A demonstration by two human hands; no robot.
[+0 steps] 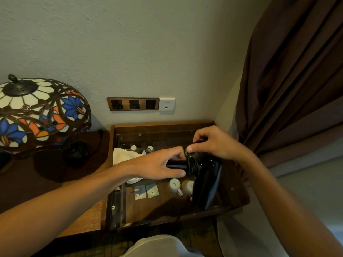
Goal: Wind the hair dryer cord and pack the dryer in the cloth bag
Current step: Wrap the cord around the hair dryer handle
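Observation:
A black hair dryer (206,184) is held over the glass-topped tray table, its barrel pointing down toward me. My left hand (157,165) grips the dryer's handle, which points left. The black cord (194,166) sits in tight coils around the handle next to the body. My right hand (213,143) pinches the cord's plug end just above those coils. A pale cloth bag (126,154) lies crumpled on the glass behind and under my left hand, partly hidden by it.
The wooden tray table (167,125) shows white cups (175,185), sachets (146,191) and small bottles under its glass. A stained-glass lamp (37,112) stands at the left. Wall sockets (133,104) sit above the table. A brown curtain (289,80) hangs at the right.

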